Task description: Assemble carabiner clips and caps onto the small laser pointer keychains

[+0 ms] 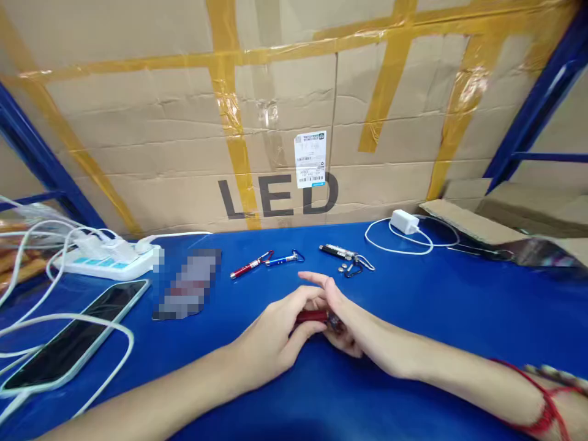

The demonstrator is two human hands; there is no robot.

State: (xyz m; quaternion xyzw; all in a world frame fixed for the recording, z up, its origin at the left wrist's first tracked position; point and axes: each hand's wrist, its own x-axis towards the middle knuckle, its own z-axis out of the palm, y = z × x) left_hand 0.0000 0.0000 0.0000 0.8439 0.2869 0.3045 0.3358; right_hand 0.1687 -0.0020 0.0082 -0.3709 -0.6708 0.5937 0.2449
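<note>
My left hand (280,327) is closed round a small red metal tube (312,316), which looks like a keychain laser pointer. My right hand (362,324) cups the tube's right end with curled fingers. Inside that hand is something small and dark with metallic glints (337,323), mostly hidden. Beyond the hands lie a red keychain laser pointer (245,268) and a blue one (282,260), each with a clip. A black and silver one (339,252) with a strap lies farther right, beside several small round metal pieces (343,268) resembling button cells and a dark clip (354,269).
On the left are a phone (78,337) with white cables across it, a power strip (114,262) and a pixelated flat item (189,286). A white charger (404,221) with its cable lies at back right. A large taped carton (184,141) stands behind the blue table (459,306).
</note>
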